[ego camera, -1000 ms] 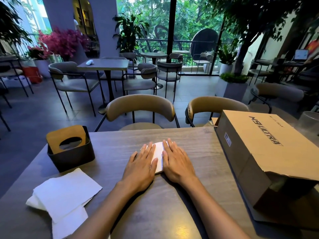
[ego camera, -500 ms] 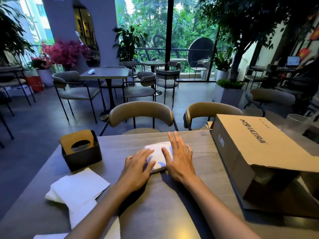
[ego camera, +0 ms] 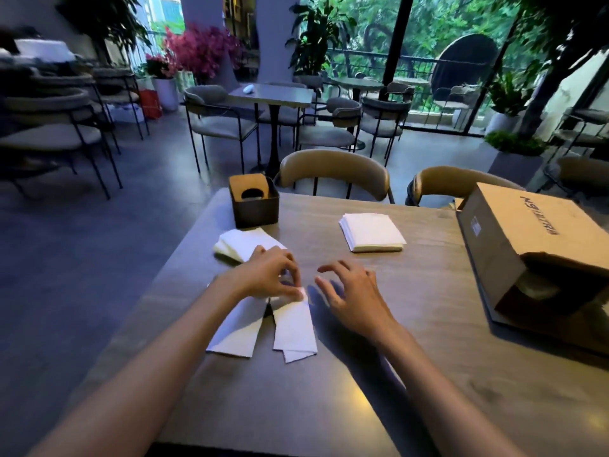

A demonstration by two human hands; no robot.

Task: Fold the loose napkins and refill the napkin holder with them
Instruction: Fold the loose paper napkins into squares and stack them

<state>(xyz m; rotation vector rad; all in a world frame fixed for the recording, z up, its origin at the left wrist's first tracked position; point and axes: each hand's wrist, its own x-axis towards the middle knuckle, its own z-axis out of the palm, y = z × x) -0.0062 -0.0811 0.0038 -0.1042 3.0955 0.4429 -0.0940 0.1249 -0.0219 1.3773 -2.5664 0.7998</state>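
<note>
Loose napkins (ego camera: pixel 245 245): a messy pile on the table (ego camera: pixel 428 324), just in front of the napkin holder (ego camera: pixel 253 202); more sheets trail toward the person, one long strip (ego camera: pixel 293 328) and another sheet (ego camera: pixel 235 328) beside it.
Cardboard box (ego camera: pixel 540 242): at the right edge of the table, well apart from the work; small risk unless a sweeping elbow meets it.
Folded stack (ego camera: pixel 372 235): sits squared, mid-table, apart from both hands. Risk: dragging a sheet across could nudge it askew, and it would then fit the holder badly.
Napkin holder: dark box with a tan slotted top, at the far left corner of the table, near the edge. Risk: a push while loading could slide it toward that edge.
Left hand (ego camera: pixel 263 275): fingers curled, pinching the top corner of the strip. Risk: thin paper may tear or lift two sheets at once.
Right hand (ego camera: pixel 349 291): hovers with fingers spread and loosely bent, holding nothing, just right of the strip.
Change: half a second ago both hands pressed flat on the folded stack; now they are off it and the left has taken a new sheet. The view has swung left.
</note>
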